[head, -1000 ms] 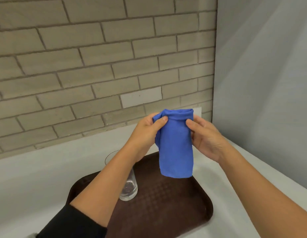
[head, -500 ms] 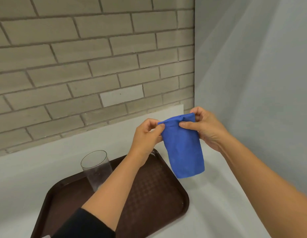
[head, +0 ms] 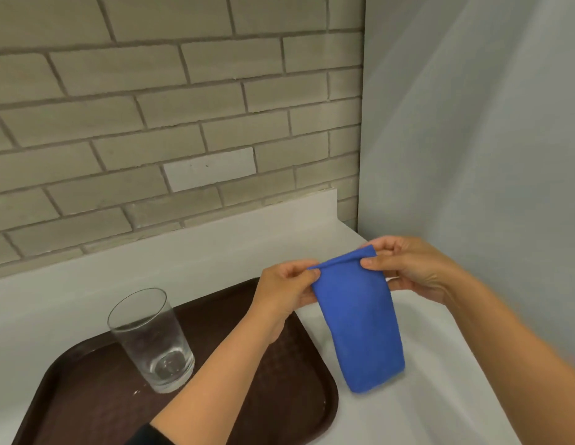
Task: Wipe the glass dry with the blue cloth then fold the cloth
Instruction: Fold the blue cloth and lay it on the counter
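White counter (head: 408,412) by a brick wall; both hands, left (head: 284,289) and right (head: 411,269), pinch the cloth's (head: 357,319) top corners. It hangs lengthwise over the counter, glass (head: 151,340) standing on the tray (head: 279,380) to the left.

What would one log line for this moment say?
phase: folding | both hands pinch blue cloth top edge | glass upright on tray
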